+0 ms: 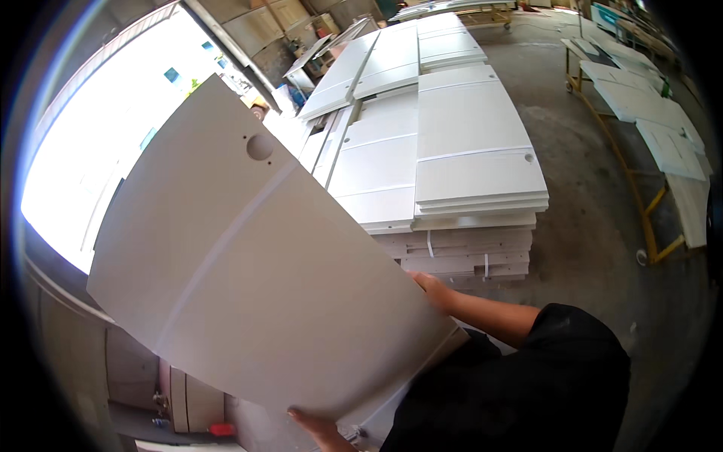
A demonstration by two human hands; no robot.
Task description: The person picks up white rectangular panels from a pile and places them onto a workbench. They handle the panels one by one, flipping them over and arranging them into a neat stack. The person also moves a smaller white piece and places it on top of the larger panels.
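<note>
A large white door panel (248, 256) fills the left half of the view, held up at a tilt in front of me. Near its far corner it has a round hinge hole (260, 147) with two small dark holes beside it, and a pale strip crosses its face. My right hand (434, 292) grips its right edge, fingers partly hidden behind the board. At the near lower edge my left hand (318, 428) is closed on the panel; its thumb shows, while the other fingers are out of sight.
Ahead lie stacks of similar white panels (474, 120) on strapped lower boards (459, 245). At the right, a yellow-framed trolley (629, 162) carries more white boards. A bright opening (98, 143) stands at the left. Low left are a cabinet box (197, 403) and a red object (222, 429).
</note>
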